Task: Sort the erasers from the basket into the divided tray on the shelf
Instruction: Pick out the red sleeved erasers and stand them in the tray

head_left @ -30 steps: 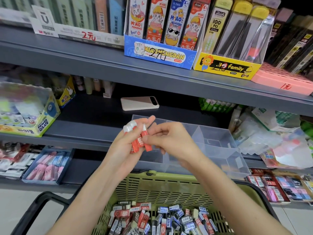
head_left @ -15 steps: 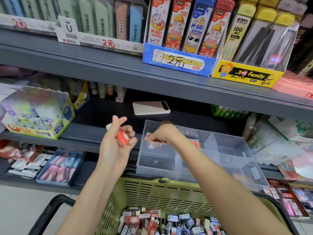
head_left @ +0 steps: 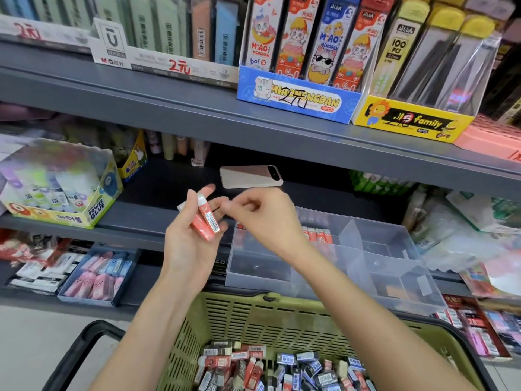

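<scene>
In the head view, our left hand (head_left: 189, 244) sits at the centre of the frame, palm turned toward us. Its fingers are curled round a small bunch of red-sleeved erasers (head_left: 207, 221) that stand nearly upright, white tips uppermost. Our right hand (head_left: 265, 218) is just to the right of it. Its fingers are bent and the thumb and forefinger are drawn together close beside the tops of those erasers. That spot is blurred, so we cannot tell whether the fingertips (head_left: 227, 206) pinch an eraser or only meet.

Behind and below the right hand, right of centre, the clear divided tray (head_left: 375, 251) rests on the middle shelf (head_left: 158, 224). A row of red erasers (head_left: 317, 235) stands in its rear compartment, partly hidden by our right wrist. The compartments nearer us look bare through the plastic.

At the bottom of the frame, the green basket (head_left: 253, 314) sits under both forearms. It holds a loose pile of erasers (head_left: 282, 368) in red, black and blue sleeves.

A phone (head_left: 251, 176) lies flat on the shelf just above our hands. A glue box (head_left: 64, 198) stands at the left edge.
</scene>
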### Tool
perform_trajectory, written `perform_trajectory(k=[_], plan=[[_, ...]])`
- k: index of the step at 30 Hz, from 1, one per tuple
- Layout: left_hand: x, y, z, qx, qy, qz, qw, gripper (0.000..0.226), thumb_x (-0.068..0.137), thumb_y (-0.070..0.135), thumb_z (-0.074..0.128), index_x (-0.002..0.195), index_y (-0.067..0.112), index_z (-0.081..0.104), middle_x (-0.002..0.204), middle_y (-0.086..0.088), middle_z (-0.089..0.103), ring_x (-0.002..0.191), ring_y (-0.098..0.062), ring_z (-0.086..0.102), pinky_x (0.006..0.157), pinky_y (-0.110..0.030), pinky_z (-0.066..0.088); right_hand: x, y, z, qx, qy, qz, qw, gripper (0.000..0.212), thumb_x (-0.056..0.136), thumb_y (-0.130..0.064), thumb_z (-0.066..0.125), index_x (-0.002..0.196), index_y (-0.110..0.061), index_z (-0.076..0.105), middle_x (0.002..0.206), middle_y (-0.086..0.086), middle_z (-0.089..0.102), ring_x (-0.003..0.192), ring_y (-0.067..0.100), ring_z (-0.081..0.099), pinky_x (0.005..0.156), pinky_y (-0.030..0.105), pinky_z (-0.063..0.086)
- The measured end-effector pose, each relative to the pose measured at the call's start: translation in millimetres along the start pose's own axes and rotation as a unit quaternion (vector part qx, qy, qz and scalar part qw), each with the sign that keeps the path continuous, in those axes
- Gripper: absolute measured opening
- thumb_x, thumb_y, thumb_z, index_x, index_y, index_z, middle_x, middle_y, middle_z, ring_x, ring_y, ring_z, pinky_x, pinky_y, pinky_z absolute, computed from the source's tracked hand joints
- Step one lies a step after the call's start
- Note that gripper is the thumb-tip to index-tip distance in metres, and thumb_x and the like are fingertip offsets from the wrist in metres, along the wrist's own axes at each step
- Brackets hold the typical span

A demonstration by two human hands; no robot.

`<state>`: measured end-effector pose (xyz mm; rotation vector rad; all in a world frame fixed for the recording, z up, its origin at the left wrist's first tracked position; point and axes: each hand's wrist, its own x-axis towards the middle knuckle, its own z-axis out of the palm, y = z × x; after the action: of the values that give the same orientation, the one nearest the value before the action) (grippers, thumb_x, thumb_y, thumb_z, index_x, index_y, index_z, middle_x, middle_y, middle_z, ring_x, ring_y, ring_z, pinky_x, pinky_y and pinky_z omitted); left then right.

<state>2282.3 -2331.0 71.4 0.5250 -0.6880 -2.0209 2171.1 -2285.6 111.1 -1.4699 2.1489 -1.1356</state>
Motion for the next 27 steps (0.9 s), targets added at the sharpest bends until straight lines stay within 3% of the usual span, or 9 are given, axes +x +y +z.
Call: perform_trajectory(k=[4, 6, 9, 10, 12, 14, 17, 22, 27], plan=[[-7, -4, 3, 0.061, -0.060, 0.007, 0.996, 0.049, 0.087, 0.041, 0.047, 0.130, 0.018, 0.053, 0.113, -0.007, 0.069, 0.109, -0.017, 0.064, 0.082, -0.024, 0.053, -12, -13, 7, -0.004, -0.046, -0.027, 0.999, 0.013, 0.080, -0.032, 0.068, 0.072, -0.023, 0.071, 0.055, 0.005, 0.057, 0.049, 0.010, 0.041, 0.055, 0.027, 0.039], [-7, -5, 4, 0.075, -0.068, 0.011, 0.995, 0.049, 0.086, 0.040, 0.047, 0.130, 0.018, 0.053, 0.114, -0.008, 0.068, 0.110, -0.017, 0.063, 0.082, -0.023, 0.052, -11, -10, 4, 0.035, -0.055, -0.017, 0.998, 0.015, 0.081, -0.030, 0.067, 0.073, -0.017, 0.072, 0.061, 0.005, 0.063, 0.051, 0.005, 0.043, 0.057, 0.027, 0.040], [-6, -4, 3, 0.109, -0.028, 0.032, 0.993, 0.051, 0.082, 0.042, 0.049, 0.125, 0.015, 0.057, 0.118, -0.006, 0.067, 0.111, -0.015, 0.062, 0.084, -0.025, 0.051, -1, 8, -14, 0.093, -0.003, 0.054, 0.994, 0.020, 0.082, -0.031, 0.068, 0.071, -0.015, 0.072, 0.061, -0.004, 0.064, 0.057, 0.004, 0.051, 0.059, 0.028, 0.046], [-4, -3, 2, 0.131, -0.007, 0.039, 0.991, 0.051, 0.081, 0.044, 0.050, 0.122, 0.015, 0.059, 0.114, -0.003, 0.069, 0.107, -0.014, 0.064, 0.081, -0.025, 0.051, 4, 18, -22, 0.110, 0.006, 0.090, 0.990, 0.021, 0.081, -0.031, 0.069, 0.070, -0.014, 0.071, 0.062, -0.003, 0.064, 0.057, 0.005, 0.053, 0.054, 0.024, 0.046], [-3, -3, 0, 0.168, 0.027, 0.047, 0.984, 0.043, 0.082, 0.046, 0.052, 0.110, 0.016, 0.062, 0.089, 0.003, 0.070, 0.081, -0.011, 0.066, 0.063, -0.021, 0.049, 11, 35, -32, 0.116, -0.020, 0.155, 0.981, 0.025, 0.081, -0.026, 0.070, 0.063, -0.009, 0.066, 0.057, 0.005, 0.061, 0.052, 0.014, 0.053, 0.045, 0.020, 0.044], [-2, -4, -2, 0.181, 0.050, 0.048, 0.981, 0.027, 0.090, 0.039, 0.053, 0.099, 0.014, 0.061, 0.063, 0.002, 0.057, 0.054, -0.011, 0.051, 0.043, -0.018, 0.036, 18, 49, -29, 0.036, -0.075, 0.191, 0.978, 0.027, 0.080, -0.022, 0.070, 0.059, -0.008, 0.062, 0.051, 0.005, 0.057, 0.046, 0.015, 0.050, 0.047, 0.022, 0.045], [-1, -6, -2, 0.188, 0.066, 0.036, 0.979, 0.022, 0.094, 0.032, 0.054, 0.091, 0.011, 0.056, 0.052, 0.002, 0.042, 0.044, -0.009, 0.033, 0.036, -0.016, 0.026, 33, 57, -13, -0.149, -0.115, 0.183, 0.965, 0.023, 0.075, -0.028, 0.070, 0.068, -0.008, 0.062, 0.052, 0.001, 0.054, 0.045, 0.013, 0.047, 0.060, 0.027, 0.047], [2, -5, -4, 0.159, 0.088, 0.024, 0.983, 0.035, 0.097, 0.044, 0.042, 0.092, 0.013, 0.057, 0.056, 0.004, 0.049, 0.052, -0.008, 0.044, 0.050, -0.020, 0.036, 51, 51, 7, -0.308, -0.188, 0.176, 0.916, 0.039, 0.075, -0.038, 0.071, 0.060, -0.013, 0.046, 0.057, -0.002, 0.046, 0.062, 0.019, 0.052, 0.059, 0.025, 0.039], [2, -6, -5, 0.137, 0.080, 0.009, 0.987, 0.048, 0.102, 0.043, 0.027, 0.101, 0.012, 0.064, 0.064, 0.001, 0.053, 0.060, -0.009, 0.051, 0.062, -0.025, 0.040, 49, 59, 9, -0.263, -0.223, 0.184, 0.920, 0.037, 0.079, -0.042, 0.067, 0.084, -0.007, 0.056, 0.083, 0.006, 0.052, 0.075, 0.022, 0.051, 0.065, 0.027, 0.038]])
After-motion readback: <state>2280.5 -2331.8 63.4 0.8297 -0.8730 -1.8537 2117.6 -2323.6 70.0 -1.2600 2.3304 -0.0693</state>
